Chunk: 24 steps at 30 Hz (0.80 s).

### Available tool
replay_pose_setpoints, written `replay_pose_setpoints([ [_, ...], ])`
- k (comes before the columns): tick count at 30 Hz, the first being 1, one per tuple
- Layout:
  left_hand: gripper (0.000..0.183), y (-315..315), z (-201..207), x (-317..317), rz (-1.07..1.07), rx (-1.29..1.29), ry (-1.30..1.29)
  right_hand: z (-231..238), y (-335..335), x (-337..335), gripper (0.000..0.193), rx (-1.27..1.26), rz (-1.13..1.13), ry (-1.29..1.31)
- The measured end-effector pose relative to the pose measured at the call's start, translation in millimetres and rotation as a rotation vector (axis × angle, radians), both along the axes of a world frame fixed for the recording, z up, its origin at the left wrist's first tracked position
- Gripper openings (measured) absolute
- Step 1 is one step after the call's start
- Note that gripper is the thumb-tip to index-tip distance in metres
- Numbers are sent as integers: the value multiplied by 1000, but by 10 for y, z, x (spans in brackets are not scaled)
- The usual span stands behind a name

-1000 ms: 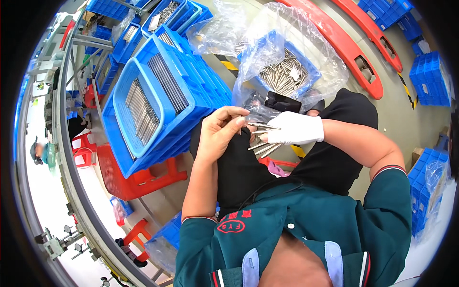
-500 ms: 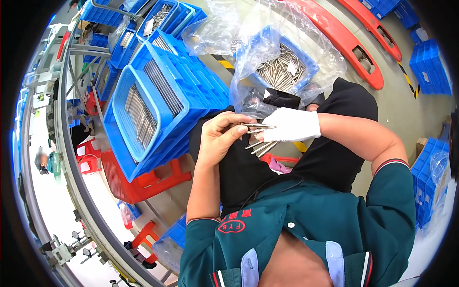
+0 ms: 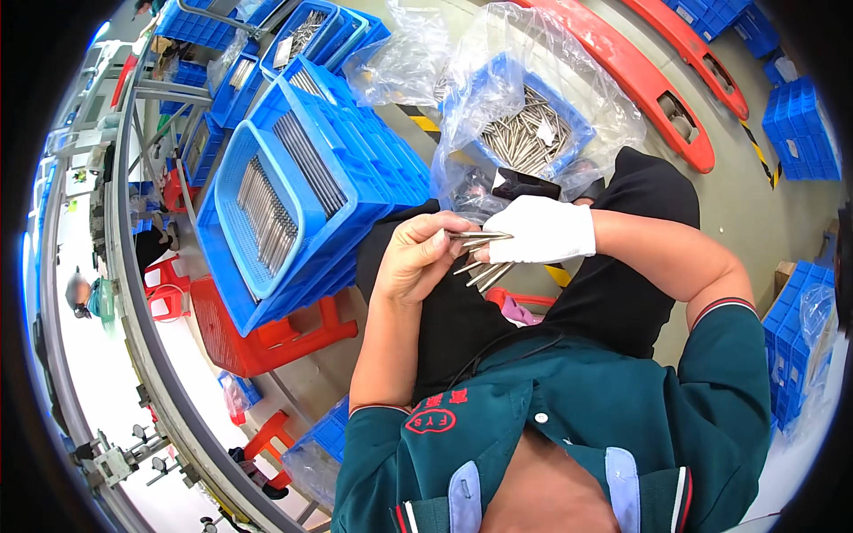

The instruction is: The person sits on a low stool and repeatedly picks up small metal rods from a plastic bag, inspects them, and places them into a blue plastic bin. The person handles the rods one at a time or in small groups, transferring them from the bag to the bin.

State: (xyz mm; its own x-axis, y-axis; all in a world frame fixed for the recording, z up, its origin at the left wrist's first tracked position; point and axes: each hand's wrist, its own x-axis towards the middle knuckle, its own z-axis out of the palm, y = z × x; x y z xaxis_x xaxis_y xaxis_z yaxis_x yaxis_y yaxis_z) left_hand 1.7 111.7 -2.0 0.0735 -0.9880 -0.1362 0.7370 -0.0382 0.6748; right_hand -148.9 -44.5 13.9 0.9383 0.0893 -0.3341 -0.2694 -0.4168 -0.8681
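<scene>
Over my lap, my right hand (image 3: 539, 229), in a white glove, is closed around several thin metal rods (image 3: 490, 276). The rods stick out of the glove toward the left and fan apart. My bare left hand (image 3: 423, 252) pinches the left ends of the upper rods between thumb and fingers. Just beyond the hands lies a black, flat, glossy object (image 3: 524, 185). Past it stands a blue crate (image 3: 579, 142) lined with clear plastic, holding a loose heap of similar metal rods (image 3: 524, 133).
To my left, a light blue basket (image 3: 233, 226) with rows of rods rests on stacked blue crates (image 3: 378, 178). A red stool (image 3: 258, 342) stands beneath. Red pallet-truck forks (image 3: 635, 80) lie at the far right. More blue crates (image 3: 795, 342) stand at the right edge.
My left hand has shifted very slightly at the rod ends, its fingers moving a little. The right hand keeps its hold, and the whole view has shifted slightly.
</scene>
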Motion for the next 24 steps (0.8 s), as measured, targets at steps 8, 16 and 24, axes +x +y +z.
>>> replay_pose_setpoints([
  [8, 25, -1, -53, 51, -41, 55, 106, -23, -41, -16, 49, -51, -6, -71],
  [16, 9, -52, -96, 27, 79, 102, 49, -31, -14, -16, 54, -98, -20, 1],
  [24, 21, -108, 19, -78, 222, 175, -281, -218, -50, -6, 50, -34, -79, -57],
])
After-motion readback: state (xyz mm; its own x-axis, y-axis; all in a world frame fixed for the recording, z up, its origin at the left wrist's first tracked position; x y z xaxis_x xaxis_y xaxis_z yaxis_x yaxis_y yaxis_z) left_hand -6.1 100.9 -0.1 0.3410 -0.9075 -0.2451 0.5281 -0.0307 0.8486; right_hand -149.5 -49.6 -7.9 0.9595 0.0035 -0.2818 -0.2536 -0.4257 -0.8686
